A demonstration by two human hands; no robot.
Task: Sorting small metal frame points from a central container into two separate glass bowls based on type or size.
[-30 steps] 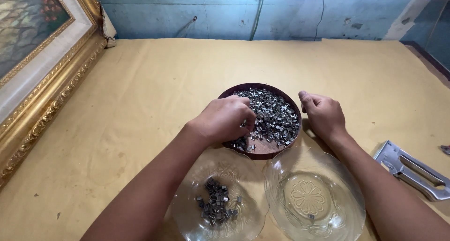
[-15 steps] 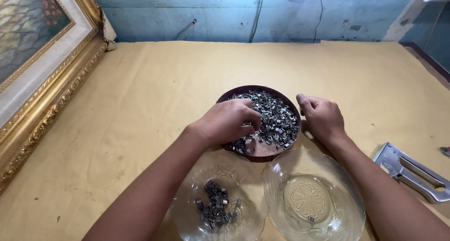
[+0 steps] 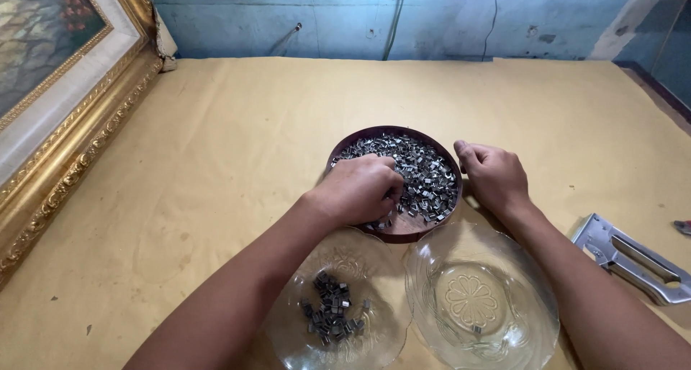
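A round dark brown tray [image 3: 353,138] full of small metal clips [image 3: 425,172] sits mid-table. My left hand [image 3: 358,190] rests curled over the near left part of the pile, fingertips down among the clips. My right hand [image 3: 493,174] lies against the tray's right rim, fingers loosely bent, nothing visible in it. Close to me are two clear glass dishes: the left glass dish [image 3: 291,334] holds a small heap of clips [image 3: 331,314], the right glass dish [image 3: 533,298] has one clip near its bottom.
A metal staple gun [image 3: 633,258] lies at the right on the tan paper-covered table [image 3: 216,168]. A gold-framed painting [image 3: 65,118] leans along the left edge. A blue wall [image 3: 360,17] closes the far side.
My left hand has shifted slightly within the pile of clips. My right hand stays by the tray's rim. The view sits a little lower.
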